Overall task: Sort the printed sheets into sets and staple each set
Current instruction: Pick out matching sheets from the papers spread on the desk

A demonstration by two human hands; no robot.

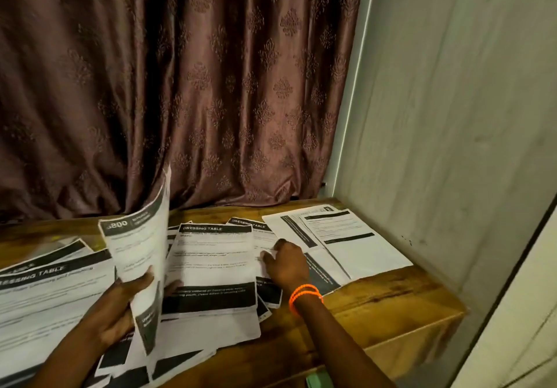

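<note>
While only the head view is on hand, every line below is read from it.

Left hand: the left hand point(120, 306) grips a raised sheaf of sheets point(141, 255), thumb on the near face and fingers curled behind; the sheaf stands nearly upright and bends over at its top, with "800" in its dark header.

Right hand: the right hand point(286, 262) reaches over the middle of the spread, fingers bent down onto the edge of a partly covered sheet point(265, 237). Whether they pinch the paper or only press it cannot be told. Orange bands point(304, 294) circle the wrist.

Middle pile: a sheet headed "DRESSING TABLE" point(214, 258) lies flat on top, between the two hands, with a dark band across its lower part; more sheets fan out beneath it toward the near edge.

Left pile: overlapping sheets point(51, 294) with the same heading lie at the left, tilted, running out of view.

Right pile: a few sheets point(355, 249) lie flat near the far right corner, just beside the wall, the top one with dark bars.

Table: a wooden table point(391, 303) bears all the paper.

Backdrop: a brown patterned curtain point(211, 86) hangs behind; a pale wall point(452, 116) closes the right side.

Green object: a green object point(319, 380) shows at the bottom edge, too cropped to identify.
</note>
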